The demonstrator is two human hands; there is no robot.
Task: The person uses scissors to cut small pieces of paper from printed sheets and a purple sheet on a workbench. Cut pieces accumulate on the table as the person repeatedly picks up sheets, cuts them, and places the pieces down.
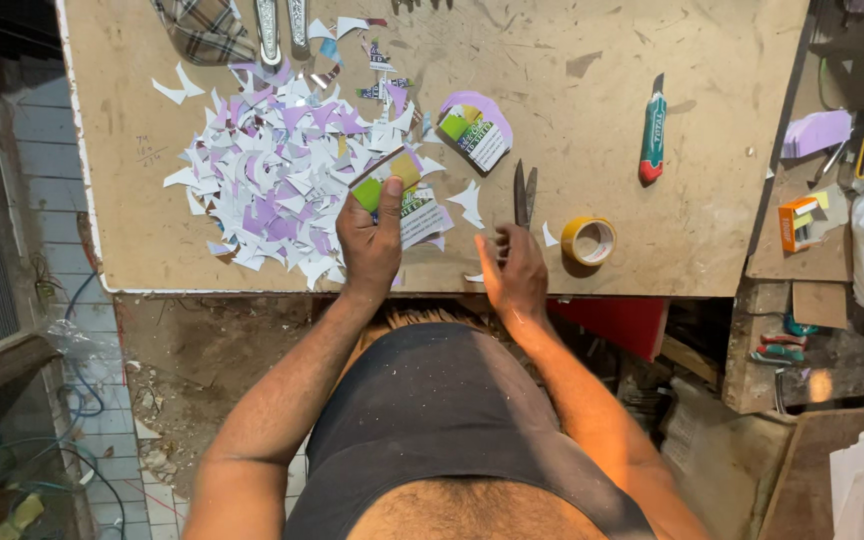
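My left hand (pixel 370 240) is closed on a printed card (pixel 392 178) with green and yellow patches, thumb on top, held over the near part of the board. My right hand (pixel 514 270) grips the handles of dark scissors (pixel 524 192), whose blades point away from me and stand slightly apart. A large heap of white and purple paper scraps (pixel 277 175) lies left of the card. Another printed label (pixel 477 135) with a purple rim lies beyond the scissors.
A roll of yellow tape (pixel 588 240) sits right of my right hand. A green and red utility knife (pixel 653 135) lies further right. The worn board (pixel 682 230) ends just before my body. A cluttered side table with an orange box (pixel 798 220) stands at right.
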